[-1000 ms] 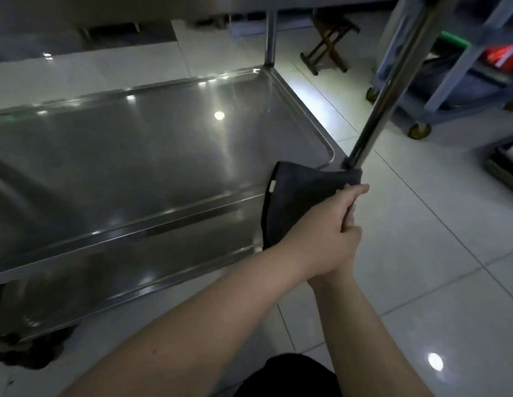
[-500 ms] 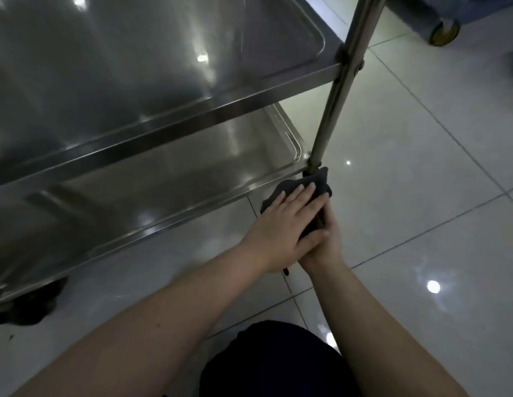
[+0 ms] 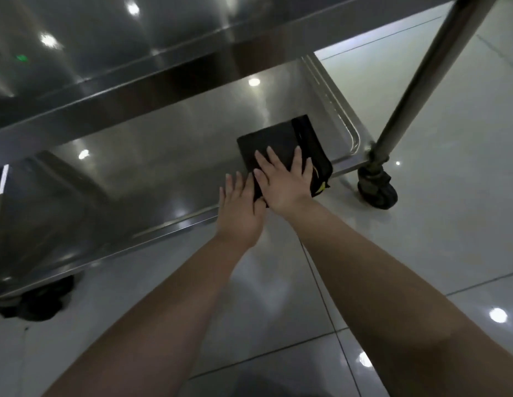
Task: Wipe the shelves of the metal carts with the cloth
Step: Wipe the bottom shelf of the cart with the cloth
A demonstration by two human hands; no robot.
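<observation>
A folded black cloth (image 3: 281, 138) lies flat on the bottom shelf (image 3: 169, 156) of the metal cart, near its front right corner. My right hand (image 3: 283, 181) presses on the cloth with straight, spread fingers. My left hand (image 3: 239, 207) lies flat beside it, its fingers touching the cloth's left edge and the shelf's front rim. The middle shelf (image 3: 135, 90) hangs above, across the top of the view.
The cart's right front post (image 3: 421, 75) runs down to a black caster wheel (image 3: 378, 190). Another dark wheel (image 3: 34, 302) sits under the shelf's left end. Glossy white floor tiles (image 3: 421, 239) spread to the right and front.
Both hands came off the cart post with the cloth and moved down and left onto the bottom shelf. The cloth now lies flat under my open hands. My view dropped lower.
</observation>
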